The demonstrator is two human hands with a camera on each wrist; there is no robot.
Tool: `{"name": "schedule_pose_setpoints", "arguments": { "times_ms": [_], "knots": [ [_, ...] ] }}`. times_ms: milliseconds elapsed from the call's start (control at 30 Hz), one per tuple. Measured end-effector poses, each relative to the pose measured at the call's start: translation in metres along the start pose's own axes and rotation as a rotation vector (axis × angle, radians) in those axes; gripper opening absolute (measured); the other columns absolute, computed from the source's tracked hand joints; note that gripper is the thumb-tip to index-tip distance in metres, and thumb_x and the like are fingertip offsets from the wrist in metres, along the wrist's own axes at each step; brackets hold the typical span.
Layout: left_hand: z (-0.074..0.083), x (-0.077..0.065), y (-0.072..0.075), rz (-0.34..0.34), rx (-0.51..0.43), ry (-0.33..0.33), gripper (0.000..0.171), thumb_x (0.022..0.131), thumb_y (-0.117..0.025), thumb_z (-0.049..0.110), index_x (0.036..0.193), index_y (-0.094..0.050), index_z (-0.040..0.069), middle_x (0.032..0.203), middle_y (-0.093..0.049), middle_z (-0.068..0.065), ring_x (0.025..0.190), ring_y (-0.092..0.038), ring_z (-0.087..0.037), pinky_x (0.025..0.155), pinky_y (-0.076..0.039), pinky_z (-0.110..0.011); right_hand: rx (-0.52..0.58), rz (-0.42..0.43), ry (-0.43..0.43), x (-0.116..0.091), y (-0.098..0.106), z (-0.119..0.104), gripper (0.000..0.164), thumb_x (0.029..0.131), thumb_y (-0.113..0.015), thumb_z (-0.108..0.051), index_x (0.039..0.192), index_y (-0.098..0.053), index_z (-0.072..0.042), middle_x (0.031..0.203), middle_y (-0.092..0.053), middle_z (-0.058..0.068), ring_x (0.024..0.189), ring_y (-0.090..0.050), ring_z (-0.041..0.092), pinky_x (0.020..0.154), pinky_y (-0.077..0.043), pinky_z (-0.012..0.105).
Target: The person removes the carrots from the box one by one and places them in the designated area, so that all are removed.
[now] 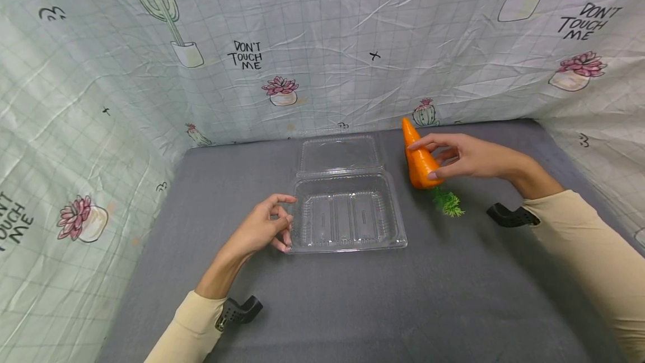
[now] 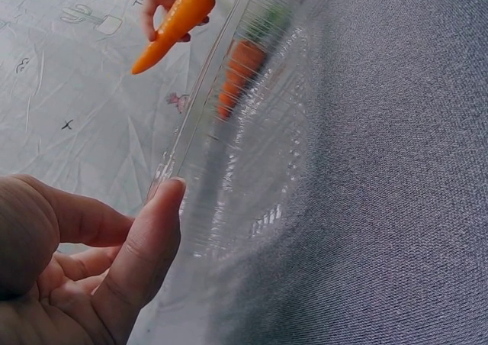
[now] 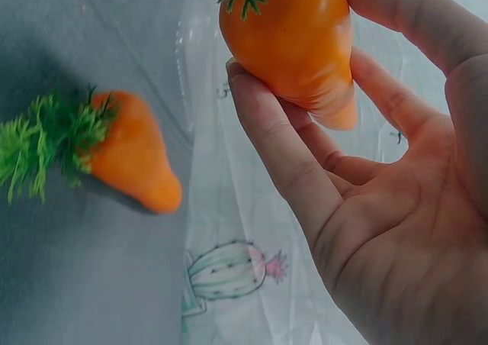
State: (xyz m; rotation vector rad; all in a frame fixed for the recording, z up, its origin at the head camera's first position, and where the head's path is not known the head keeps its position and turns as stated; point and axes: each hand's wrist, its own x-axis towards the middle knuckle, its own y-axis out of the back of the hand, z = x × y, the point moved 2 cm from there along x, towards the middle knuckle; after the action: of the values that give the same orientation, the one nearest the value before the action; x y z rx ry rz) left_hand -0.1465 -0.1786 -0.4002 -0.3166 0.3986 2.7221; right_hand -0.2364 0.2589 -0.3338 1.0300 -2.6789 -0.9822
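Near the back right, my right hand [image 1: 461, 156] holds an orange carrot [image 1: 424, 162] between thumb and fingers, its narrow tip pointing away. In the right wrist view a second carrot [image 3: 133, 150] with feathery green leaves [image 3: 38, 143] lies on the grey cloth below; from the head, the held carrot mostly covers it. My left hand [image 1: 264, 223] pinches the left rim of a clear plastic box [image 1: 347, 249], with the thumb by the near corner. The box's hinged lid [image 1: 340, 153] lies folded back behind it, and nothing shows inside the tray.
Grey cloth [image 1: 332, 301] covers the table. A pale curtain printed with cacti [image 1: 332, 71] hangs along the back and both sides, close behind the lid and the carrots. A black strap [image 1: 242, 310] hangs under the left wrist, another strap [image 1: 511, 216] under the right.
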Motion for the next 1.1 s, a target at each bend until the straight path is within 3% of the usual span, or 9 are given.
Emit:
{"name": "schedule_pose_setpoints", "arguments": {
  "times_ms": [367, 667, 1100],
  "knots": [
    [0.001, 0.0, 0.001, -0.007, 0.011, 0.002, 0.047, 0.102, -0.055, -0.001, 0.147, -0.04, 0.0, 0.086, -0.055, -0.017, 0.06, -0.064, -0.025, 0.055, -0.065, -0.046, -0.004, 0.024, -0.038, -0.01, 0.014, 0.017, 0.059, 0.095, -0.073, -0.019, 0.149, -0.05, -0.022, 0.144, -0.051, 0.003, 0.127, -0.054, 0.025, 0.099, -0.052, 0.026],
    [0.0, -0.001, 0.002, -0.009, 0.018, 0.007, 0.048, 0.102, -0.055, 0.0, 0.148, -0.039, 0.001, 0.086, -0.055, -0.017, 0.061, -0.065, -0.026, 0.055, -0.065, -0.048, 0.05, 0.021, -0.106, -0.015, 0.023, 0.035, 0.058, 0.097, -0.071, -0.02, 0.15, -0.048, -0.024, 0.145, -0.049, 0.008, 0.122, -0.059, 0.035, 0.091, -0.057, 0.031],
    [0.001, -0.001, 0.002, -0.015, 0.009, 0.007, 0.048, 0.102, -0.054, -0.002, 0.147, -0.039, 0.0, 0.086, -0.055, -0.017, 0.06, -0.065, -0.025, 0.056, -0.065, -0.047, 0.021, 0.007, -0.139, -0.016, 0.029, 0.059, 0.06, 0.097, -0.07, -0.019, 0.152, -0.046, -0.019, 0.144, -0.049, 0.013, 0.116, -0.062, 0.032, 0.091, -0.056, 0.033]
  ]
}}
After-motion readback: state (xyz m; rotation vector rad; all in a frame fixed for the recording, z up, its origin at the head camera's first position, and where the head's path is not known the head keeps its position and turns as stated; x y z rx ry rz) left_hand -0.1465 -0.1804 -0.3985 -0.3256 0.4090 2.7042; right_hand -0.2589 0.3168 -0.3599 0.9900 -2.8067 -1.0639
